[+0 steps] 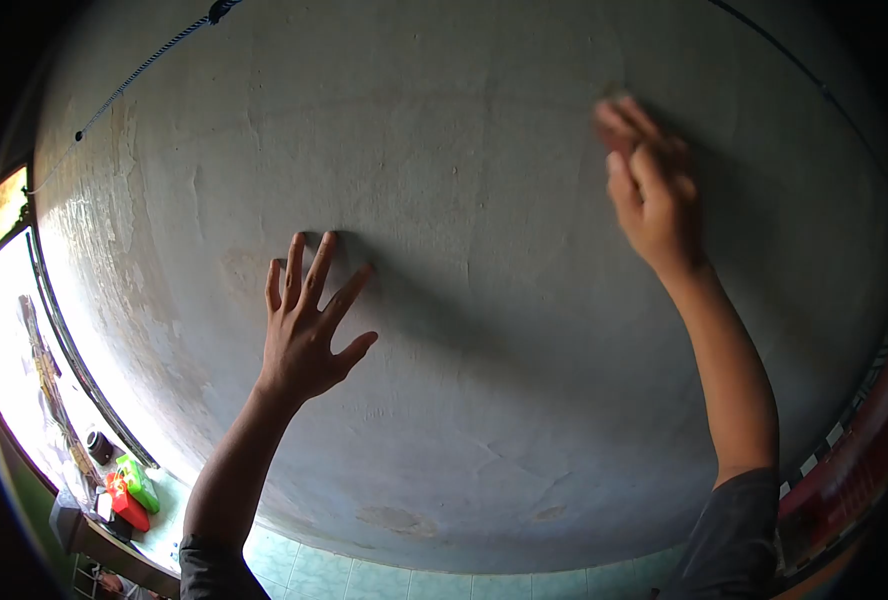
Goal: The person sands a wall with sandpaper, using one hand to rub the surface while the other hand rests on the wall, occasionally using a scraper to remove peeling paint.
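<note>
Faced a pale grey plastered wall (484,120), matt and uneven, crossed with fine cracks and shallow ridges. Noted flaking, chalky streaks down its left edge, a faint tan stain left of the middle, and two brownish patches low down near its bottom edge.

Leaned on it with the left hand (309,325): open, fingers spread wide, palm laid flat on the plaster just left of the wall's middle, with a soft shadow thrown to the right.

Kept the right hand (654,200) high, toward the wall's upper right corner, against the plaster. Blurred there; fingers bent down over a small reddish-brown piece (616,138), held between fingertips and wall, too smeared to make out further.

Wore dark grey sleeves (734,530) on both arms.

Saw a thin cord (134,75) strung across the upper left corner. Below the left edge, by a bright window (4,300), saw a red packet (127,508), a green packet (140,482) and a small dark jar (98,446). Under the bottom edge, pale green tiles (364,578).
</note>
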The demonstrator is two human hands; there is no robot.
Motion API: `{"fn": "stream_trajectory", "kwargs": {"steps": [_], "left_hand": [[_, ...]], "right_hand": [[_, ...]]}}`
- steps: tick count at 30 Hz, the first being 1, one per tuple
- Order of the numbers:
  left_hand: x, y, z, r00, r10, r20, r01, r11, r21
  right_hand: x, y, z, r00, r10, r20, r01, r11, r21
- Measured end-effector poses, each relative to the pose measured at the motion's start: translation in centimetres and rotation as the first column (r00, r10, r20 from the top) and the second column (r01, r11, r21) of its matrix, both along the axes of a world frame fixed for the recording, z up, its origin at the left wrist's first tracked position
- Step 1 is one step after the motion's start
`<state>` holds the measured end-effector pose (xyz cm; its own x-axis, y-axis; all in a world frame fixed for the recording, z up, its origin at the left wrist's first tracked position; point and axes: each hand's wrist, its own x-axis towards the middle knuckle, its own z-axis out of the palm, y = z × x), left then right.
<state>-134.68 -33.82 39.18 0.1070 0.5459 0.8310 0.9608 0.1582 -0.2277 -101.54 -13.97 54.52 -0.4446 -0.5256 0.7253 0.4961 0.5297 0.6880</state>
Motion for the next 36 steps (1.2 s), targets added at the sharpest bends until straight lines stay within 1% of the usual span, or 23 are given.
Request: {"fn": "stream_trajectory", "kwargs": {"steps": [1,2,3,4,7,8,11,13,15,16,18,20,21,22,23,24,26,28,29,31,33,35,36], "left_hand": [[0.3,0.1,-0.1,1.0,-0.003,-0.002,0.003,1.0,-0.002],[0.6,0.1,-0.2,1.0,-0.008,-0.007,0.008,1.0,-0.004],[0.8,0.2,-0.2,1.0,-0.013,-0.013,0.013,1.0,-0.004],[1.1,0.3,-0.2,1.0,-0.007,-0.012,0.007,1.0,-0.01],[1.3,0.3,-0.1,1.0,-0.002,-0.018,0.001,1.0,-0.013],[1.1,0.4,-0.2,1.0,-0.009,-0.025,0.008,1.0,-0.008],[1.2,0.6,-0.7,1.0,-0.024,-0.021,0.024,1.0,0.0],[1.4,0.7,-1.1,0.999,-0.03,-0.011,0.03,1.0,-0.002],[1.6,0.9,-1.6,0.999,-0.037,-0.006,0.037,0.999,0.0],[2.1,1.0,-2.0,0.999,-0.042,-0.004,0.042,0.999,0.006],[2.5,1.1,-2.5,0.999,-0.05,0.0,0.05,0.999,0.011],[2.6,1.1,-3.0,0.998,-0.056,0.001,0.056,0.998,0.011],[2.6,1.1,-3.4,0.998,-0.059,0.006,0.058,0.998,0.007],[2.5,1.2,-3.8,0.998,-0.067,0.019,0.066,0.998,0.01],[2.5,1.3,-4.2,0.997,-0.076,0.028,0.075,0.997,0.015],[2.5,1.5,-4.6,0.996,-0.085,0.04,0.084,0.996,0.022],[2.5,1.6,-5.4,0.995,-0.085,0.051,0.085,0.996,0.014],[2.9,1.9,-6.8,0.994,-0.098,0.048,0.096,0.995,0.039],[2.9,2.1,-7.5,0.993,-0.106,0.053,0.104,0.994,0.04],[2.9,2.5,-8.7,0.99,-0.123,0.071,0.12,0.991,0.051],[3.0,3.1,-9.8,0.985,-0.138,0.103,0.131,0.988,0.077],[4.0,4.0,-10.8,0.98,-0.177,0.093,0.163,0.976,0.146],[3.8,4.3,-11.1,0.977,-0.192,0.094,0.175,0.971,0.165]], "right_hand": [[0.5,0.2,0.2,0.991,-0.022,-0.131,0.017,0.999,-0.043],[-0.2,-0.2,-1.5,0.998,-0.008,-0.069,0.005,0.999,-0.045],[-0.9,-0.4,-3.5,0.99,0.077,0.118,-0.065,0.993,-0.101],[-1.8,-0.9,-6.1,0.96,0.013,0.281,-0.018,1.0,0.013],[-2.2,-0.9,-8.6,0.772,0.164,0.614,-0.139,0.986,-0.088],[-1.2,-0.3,-6.5,0.87,0.057,0.489,-0.096,0.994,0.054],[1.6,0.3,-1.6,0.997,0.052,-0.063,-0.061,0.985,-0.159],[1.3,0.0,-2.1,0.983,0.012,-0.185,-0.043,0.986,-0.164],[-0.3,-1.3,-6.2,0.985,-0.011,0.172,0.008,1.0,0.019],[-0.5,-1.0,-9.9,0.893,0.072,0.444,-0.067,0.997,-0.028],[-0.1,-0.3,-11.5,0.788,0.117,0.604,-0.105,0.993,-0.056],[1.7,0.4,-7.2,0.898,0.037,0.438,-0.053,0.998,0.026],[2.9,0.6,-4.3,0.98,-0.098,0.173,0.076,0.989,0.129],[4.4,1.2,-1.8,1.0,-0.004,0.017,0.005,0.999,-0.045],[4.8,0.3,-1.7,0.988,-0.053,-0.143,-0.014,0.9,-0.436],[5.2,-0.6,-1.6,0.937,-0.194,-0.291,-0.087,0.677,-0.731],[4.0,-0.7,-3.8,0.973,-0.151,-0.172,0.051,0.877,-0.478],[1.7,-1.6,-12.3,0.96,0.019,0.281,0.011,0.995,-0.104],[0.6,-2.0,-16.2,0.841,0.126,0.527,-0.06,0.988,-0.14],[0.8,-0.5,-18.3,0.773,0.14,0.619,-0.047,0.985,-0.164],[3.2,0.7,-15.8,0.859,0.086,0.504,0.02,0.979,-0.202],[8.3,0.5,-7.0,0.962,-0.258,0.09,0.253,0.965,0.071],[9.0,2.9,-4.9,0.976,0.0,-0.219,-0.058,0.964,-0.261]]}}
